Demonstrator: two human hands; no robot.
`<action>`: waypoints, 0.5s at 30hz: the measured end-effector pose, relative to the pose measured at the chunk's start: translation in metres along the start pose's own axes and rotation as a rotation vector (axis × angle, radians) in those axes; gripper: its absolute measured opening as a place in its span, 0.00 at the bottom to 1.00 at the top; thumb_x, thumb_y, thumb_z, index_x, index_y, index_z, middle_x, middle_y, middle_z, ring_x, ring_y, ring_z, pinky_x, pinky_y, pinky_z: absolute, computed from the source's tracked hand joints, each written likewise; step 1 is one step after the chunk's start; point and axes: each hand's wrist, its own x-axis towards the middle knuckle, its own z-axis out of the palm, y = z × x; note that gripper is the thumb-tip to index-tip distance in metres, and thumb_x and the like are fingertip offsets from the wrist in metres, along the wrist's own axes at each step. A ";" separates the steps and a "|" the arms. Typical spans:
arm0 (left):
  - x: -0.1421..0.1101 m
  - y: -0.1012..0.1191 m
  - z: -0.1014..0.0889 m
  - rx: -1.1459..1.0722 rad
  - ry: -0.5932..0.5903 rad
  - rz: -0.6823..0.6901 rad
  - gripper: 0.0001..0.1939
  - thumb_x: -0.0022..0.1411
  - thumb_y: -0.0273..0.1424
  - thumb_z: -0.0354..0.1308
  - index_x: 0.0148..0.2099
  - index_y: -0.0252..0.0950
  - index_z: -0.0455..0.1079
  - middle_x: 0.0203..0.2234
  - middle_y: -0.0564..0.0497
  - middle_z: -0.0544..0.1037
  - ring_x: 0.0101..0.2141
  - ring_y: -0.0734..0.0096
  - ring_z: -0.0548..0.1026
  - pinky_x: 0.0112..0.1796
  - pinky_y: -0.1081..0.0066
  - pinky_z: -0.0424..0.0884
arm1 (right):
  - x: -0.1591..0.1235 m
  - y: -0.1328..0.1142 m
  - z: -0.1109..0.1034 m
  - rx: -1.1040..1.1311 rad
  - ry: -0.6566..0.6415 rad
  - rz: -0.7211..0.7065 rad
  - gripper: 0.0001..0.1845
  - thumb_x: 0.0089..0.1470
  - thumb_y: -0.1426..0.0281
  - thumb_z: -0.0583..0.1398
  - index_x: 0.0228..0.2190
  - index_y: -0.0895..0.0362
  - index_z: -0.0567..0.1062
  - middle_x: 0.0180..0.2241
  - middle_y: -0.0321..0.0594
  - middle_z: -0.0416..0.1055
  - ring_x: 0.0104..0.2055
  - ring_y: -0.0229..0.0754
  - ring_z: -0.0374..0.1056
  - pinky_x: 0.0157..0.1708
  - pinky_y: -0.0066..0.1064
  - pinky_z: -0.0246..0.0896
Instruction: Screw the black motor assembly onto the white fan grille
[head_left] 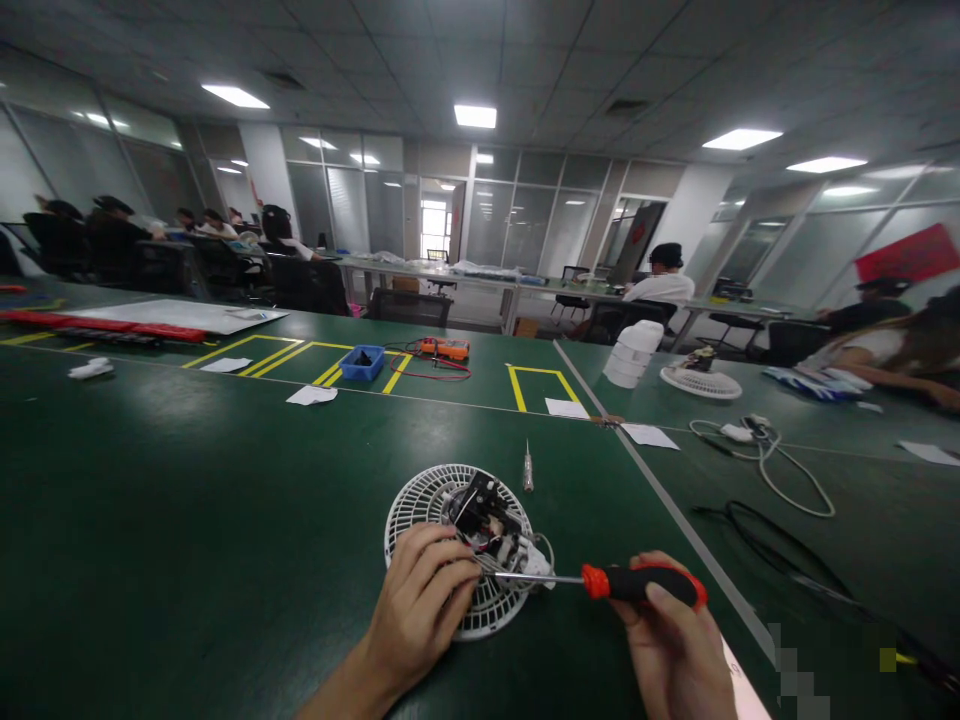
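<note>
Fingers of the left hand (416, 610) bend over the near left part of a round white grille (411, 508); their tips are tucked in among the parts, so can't tell if they pinch anything. Right hand (675, 635) is wrapped around the red and black handle of a screwdriver (645, 584), shaft pointing left across the grille. Its tip ends right by the left fingertips, too fine to tell if it touches a screw. Grille lies flat on the green table (187, 500), near and central, partly covered by the left hand. On top sits a black block (477, 505) with wires, small details blurry; a white lump of cord and plug (536, 565) at its right, hard to separate.

Blue tray (360, 374), farther left, holds dark bits (364, 357), too small to identify. Orange meter (444, 349) just right of it, red lead looping near. Clear-handled small screwdriver (528, 472) lies just beyond the grille. Far right: white stack (634, 353), inside not visible, beside a second grille (701, 384) bearing a blurry part. Black cable (780, 560) at right runs toward a blocky patch (799, 680) that hides the near right corner. Both forearms are cut off by the near edge; a person at far right is cut off too.
</note>
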 end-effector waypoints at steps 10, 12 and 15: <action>-0.001 0.000 -0.001 -0.019 -0.016 0.001 0.09 0.66 0.21 0.57 0.46 0.36 0.73 0.40 0.48 0.80 0.49 0.63 0.73 0.52 0.61 0.69 | 0.006 0.005 0.001 0.021 -0.011 0.177 0.24 0.32 0.59 0.77 0.32 0.55 0.79 0.34 0.36 0.75 0.38 0.44 0.72 0.35 0.34 0.76; 0.000 0.002 -0.001 -0.018 -0.008 0.005 0.08 0.67 0.21 0.56 0.46 0.35 0.73 0.40 0.48 0.80 0.48 0.63 0.73 0.52 0.61 0.69 | 0.009 0.006 0.000 0.015 -0.025 0.223 0.24 0.33 0.59 0.77 0.31 0.56 0.79 0.34 0.38 0.77 0.37 0.44 0.74 0.35 0.35 0.77; 0.003 0.004 -0.001 -0.010 -0.009 0.010 0.09 0.66 0.21 0.56 0.46 0.35 0.73 0.40 0.48 0.80 0.48 0.63 0.73 0.52 0.61 0.70 | 0.011 0.008 -0.001 0.023 -0.039 0.257 0.24 0.33 0.59 0.78 0.31 0.57 0.78 0.32 0.39 0.78 0.35 0.45 0.76 0.36 0.35 0.77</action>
